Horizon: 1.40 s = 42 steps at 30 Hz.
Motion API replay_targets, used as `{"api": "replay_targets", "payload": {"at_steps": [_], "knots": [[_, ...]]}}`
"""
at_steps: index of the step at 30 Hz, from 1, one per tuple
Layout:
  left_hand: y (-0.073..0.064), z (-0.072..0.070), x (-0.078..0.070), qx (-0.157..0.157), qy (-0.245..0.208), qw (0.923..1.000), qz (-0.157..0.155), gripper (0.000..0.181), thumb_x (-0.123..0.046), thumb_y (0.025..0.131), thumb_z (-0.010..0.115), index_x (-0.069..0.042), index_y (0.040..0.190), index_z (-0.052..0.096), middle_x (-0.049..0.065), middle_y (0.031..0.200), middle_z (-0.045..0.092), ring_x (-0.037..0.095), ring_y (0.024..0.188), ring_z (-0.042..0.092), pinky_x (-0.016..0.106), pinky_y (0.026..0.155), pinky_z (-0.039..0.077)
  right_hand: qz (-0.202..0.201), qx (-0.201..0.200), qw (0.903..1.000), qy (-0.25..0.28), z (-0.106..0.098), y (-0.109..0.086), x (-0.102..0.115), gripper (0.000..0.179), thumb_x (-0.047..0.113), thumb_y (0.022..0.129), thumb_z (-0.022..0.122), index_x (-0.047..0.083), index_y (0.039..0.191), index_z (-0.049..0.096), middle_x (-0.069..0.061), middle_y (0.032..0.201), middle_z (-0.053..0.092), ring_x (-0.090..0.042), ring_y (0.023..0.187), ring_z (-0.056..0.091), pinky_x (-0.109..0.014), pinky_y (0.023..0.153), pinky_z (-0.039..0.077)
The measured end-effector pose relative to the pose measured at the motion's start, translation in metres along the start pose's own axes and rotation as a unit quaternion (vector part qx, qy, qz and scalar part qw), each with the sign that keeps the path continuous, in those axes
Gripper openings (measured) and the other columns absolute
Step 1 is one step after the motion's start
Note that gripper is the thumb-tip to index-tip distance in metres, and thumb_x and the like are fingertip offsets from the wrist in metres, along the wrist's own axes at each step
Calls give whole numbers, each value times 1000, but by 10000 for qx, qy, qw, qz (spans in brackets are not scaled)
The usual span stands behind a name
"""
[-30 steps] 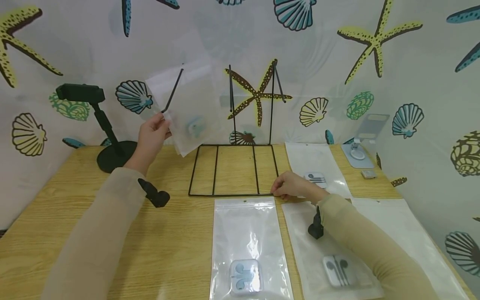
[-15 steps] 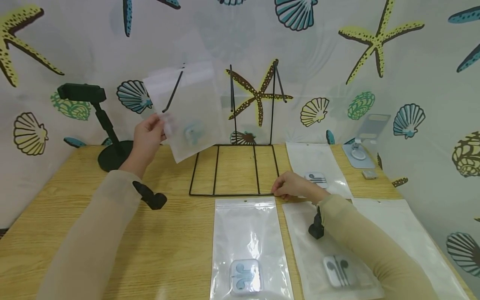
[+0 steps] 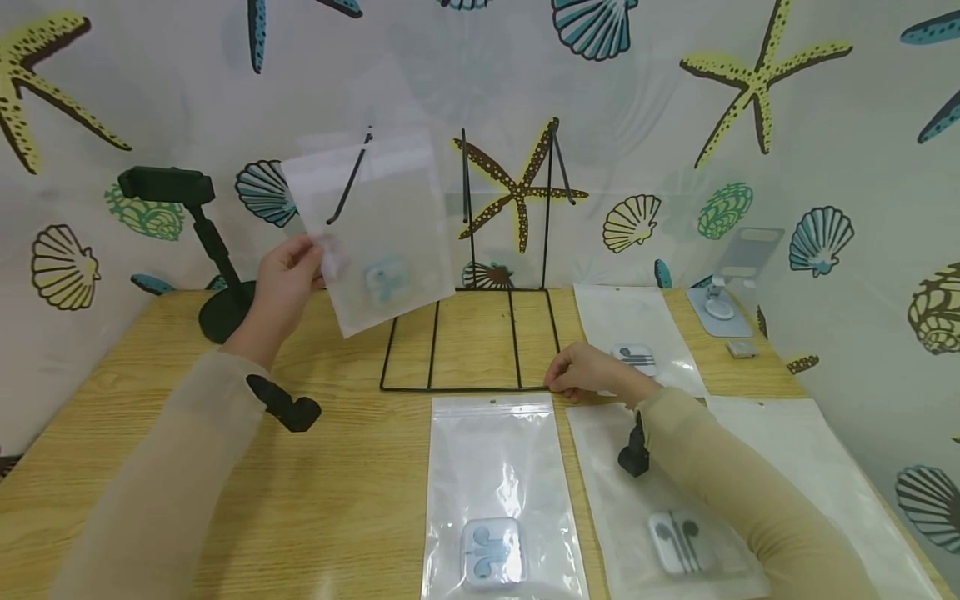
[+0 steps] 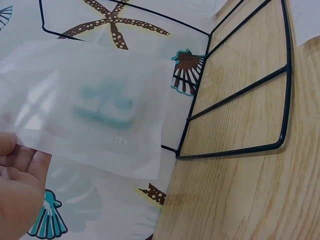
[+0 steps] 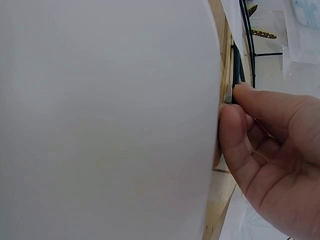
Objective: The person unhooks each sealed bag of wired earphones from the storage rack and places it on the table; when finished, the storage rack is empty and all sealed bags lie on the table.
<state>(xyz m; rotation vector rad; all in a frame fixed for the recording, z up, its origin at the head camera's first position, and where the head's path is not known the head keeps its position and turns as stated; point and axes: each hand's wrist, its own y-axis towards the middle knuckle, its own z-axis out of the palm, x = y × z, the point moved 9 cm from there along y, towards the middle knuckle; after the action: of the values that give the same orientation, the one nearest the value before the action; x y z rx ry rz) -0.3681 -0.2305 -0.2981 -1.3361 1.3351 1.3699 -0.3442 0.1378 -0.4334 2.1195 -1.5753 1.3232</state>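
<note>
My left hand (image 3: 283, 279) pinches the left edge of a frosted plastic zip bag (image 3: 382, 217), with a pale blue earphone case (image 3: 386, 279) showing blurred through it. The bag's upper edge is at the rear end of a black prong (image 3: 348, 179) of a wire display rack (image 3: 472, 389); the prong lies in front of the bag. In the left wrist view the bag (image 4: 145, 150) is tilted beside the rack's frame. My right hand (image 3: 592, 371) pinches the front right corner of the rack's base, and the right wrist view shows thumb and forefinger on the black wire (image 5: 236, 75).
A clear bag (image 3: 487, 450) with an earphone case lies in front of the rack. More bags (image 3: 637, 467) lie on the right of the wooden table (image 3: 322, 500). A black stand (image 3: 228, 304) is at the back left, a phone holder (image 3: 720, 308) at the back right.
My left hand has moved left and slightly down, drawing the bag's lower part left and downward. The right hand stays on the rack's corner.
</note>
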Motion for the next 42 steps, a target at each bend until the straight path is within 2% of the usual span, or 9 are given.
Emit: {"api": "replay_targets", "payload": {"at_steps": [4, 13, 23, 33, 37, 40, 42], "knots": [[-7, -1, -2, 129, 61, 9999, 22, 43, -23, 98, 46, 1, 134, 44, 3, 107, 49, 9, 89, 55, 16, 71, 48, -4, 35, 10000, 2, 1, 0, 1, 7, -2, 86, 62, -2, 88, 69, -5, 76, 61, -13, 58, 52, -25, 55, 52], [-24, -6, -3, 436, 355, 9984, -26, 47, -27, 98, 44, -1, 136, 40, 3, 112, 47, 11, 94, 52, 15, 74, 47, -44, 81, 9999, -95, 0, 2, 0, 7, -2, 85, 62, -2, 87, 69, -4, 72, 59, -12, 57, 52, -24, 54, 52], [-45, -15, -2, 506, 319, 9981, -152, 53, -32, 95, 48, -4, 139, 39, 3, 118, 43, 12, 99, 50, 13, 76, 47, 10, 65, 9999, -78, 0, 2, -2, 7, -1, 86, 63, 0, 87, 69, -4, 72, 59, -13, 57, 52, -25, 54, 52], [-66, -22, -3, 702, -629, 9951, -291, 59, -27, 92, 55, 0, 141, 34, 2, 112, 45, 5, 93, 54, 14, 74, 48, -29, 91, 9999, -99, 0, 0, 1, 8, 0, 86, 62, -1, 88, 69, -5, 75, 60, -13, 57, 52, -25, 54, 52], [-73, -23, -3, 828, -1129, 9898, -255, 36, -22, 91, 58, -7, 124, 53, 4, 107, 48, 7, 89, 56, 16, 73, 49, -42, 124, 9999, -83, 1, 0, 2, 8, 0, 86, 62, -1, 89, 69, -4, 74, 60, -13, 57, 52, -25, 54, 52], [-78, -22, -4, 950, -1361, 9860, -182, 20, -19, 91, 59, -14, 110, 59, 4, 104, 51, 7, 87, 58, 17, 73, 50, -65, 119, 9999, -93, 1, 1, 2, 8, -1, 86, 62, -1, 88, 70, -4, 71, 59, -13, 57, 52, -25, 54, 52], [-80, -22, -5, 1023, -1391, 9848, -166, 17, -19, 91, 58, -14, 108, 60, 3, 104, 52, 7, 87, 58, 17, 73, 50, -67, 119, 9999, -86, 1, 1, 1, 8, -1, 86, 62, -1, 88, 70, -4, 70, 58, -12, 57, 52, -25, 54, 52]]}}
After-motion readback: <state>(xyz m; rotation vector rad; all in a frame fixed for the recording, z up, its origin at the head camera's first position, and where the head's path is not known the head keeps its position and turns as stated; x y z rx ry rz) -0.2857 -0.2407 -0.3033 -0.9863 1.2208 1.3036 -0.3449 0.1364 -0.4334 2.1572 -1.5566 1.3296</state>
